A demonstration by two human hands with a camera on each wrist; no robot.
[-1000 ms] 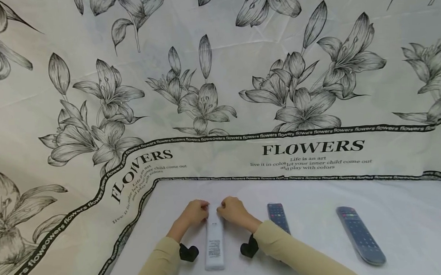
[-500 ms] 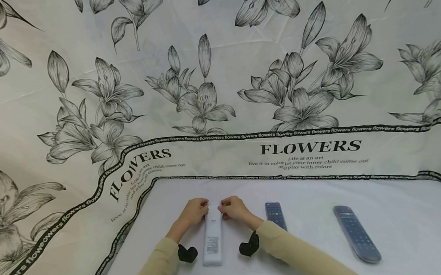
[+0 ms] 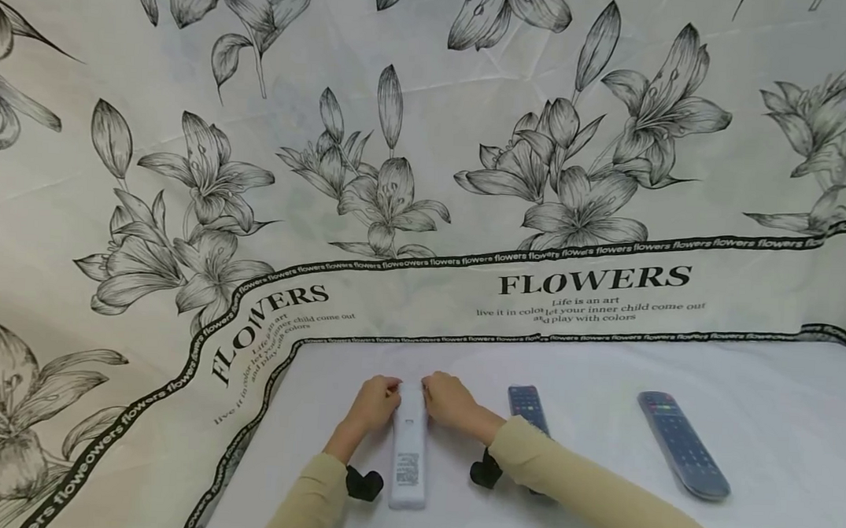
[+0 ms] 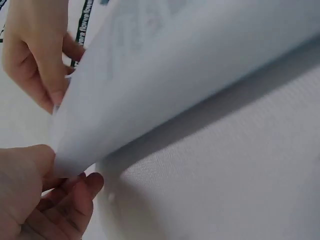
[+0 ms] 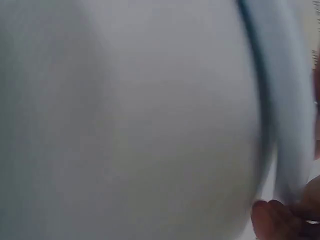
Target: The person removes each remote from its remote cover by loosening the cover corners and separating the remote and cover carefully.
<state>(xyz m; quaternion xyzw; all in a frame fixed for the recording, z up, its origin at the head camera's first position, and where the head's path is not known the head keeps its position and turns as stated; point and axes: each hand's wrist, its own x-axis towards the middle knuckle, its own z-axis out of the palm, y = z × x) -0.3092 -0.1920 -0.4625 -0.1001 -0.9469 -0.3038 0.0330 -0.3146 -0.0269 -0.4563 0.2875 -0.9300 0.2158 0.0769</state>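
Observation:
A remote control point(image 3: 409, 452) lies back side up on the white table, its pale back and printed label showing through a clear plastic sleeve point(image 4: 165, 65). At its far end my left hand point(image 3: 374, 404) pinches the left corner of the sleeve between thumb and fingers. Opposite it, my right hand point(image 3: 452, 401) pinches the right corner. In the left wrist view both hands meet the sleeve's end, the film stretching smoothly between them. In the right wrist view my right fingers point(image 5: 275, 220) are at the lower edge, partly cut off.
A dark remote point(image 3: 529, 406) lies right of my right hand, partly hidden by the forearm. Farther right lies another dark remote point(image 3: 683, 445), glossy as if covered. A flower-printed cloth point(image 3: 592, 291) rises behind the white table point(image 3: 778, 413). Black wrist mounts point(image 3: 365, 484) sit on both wrists.
Both hands stay at the far end of the pale remote. My right hand closed in to the sleeve's corner, then shifted slightly with its wrist turning. The film end between the hands is less visible.

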